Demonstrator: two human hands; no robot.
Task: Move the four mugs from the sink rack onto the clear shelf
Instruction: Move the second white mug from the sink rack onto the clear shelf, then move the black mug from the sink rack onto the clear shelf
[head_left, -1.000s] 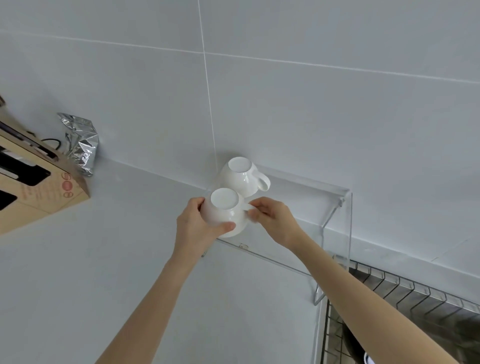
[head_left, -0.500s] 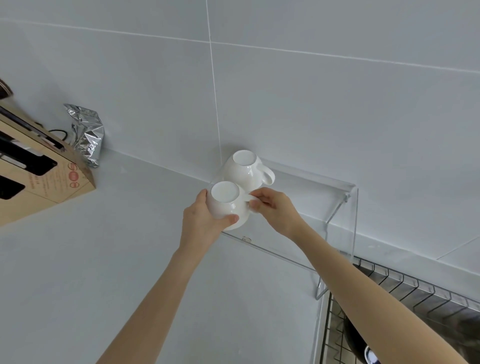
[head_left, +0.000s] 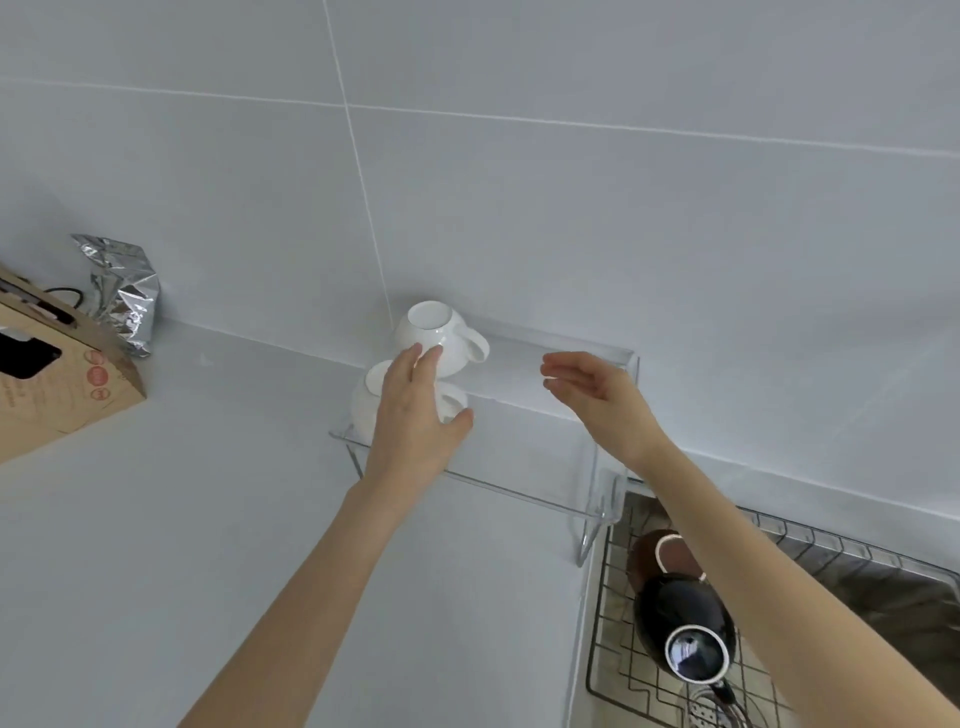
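Note:
Two white mugs stand upside down on the clear shelf (head_left: 524, 470) at its left end. The rear white mug (head_left: 434, 332) is against the wall, handle to the right. The front white mug (head_left: 363, 408) is mostly hidden under my left hand (head_left: 410, 421), which lies over it with the thumb curled round its front. My right hand (head_left: 597, 400) hovers above the shelf's middle, fingers apart, holding nothing. A brown mug (head_left: 670, 561) and a black mug (head_left: 680, 618) lie in the sink rack (head_left: 608, 675) at lower right.
A cardboard box (head_left: 62, 384) and a crumpled foil bag (head_left: 124, 291) stand on the white counter at the left, by the tiled wall. The right half of the shelf holds nothing. A metal fixture (head_left: 711, 709) shows at the bottom edge.
The front white mug has come down onto the shelf before the rear one. My right hand has let go of its handle and moved right. My left hand has shifted over the mug.

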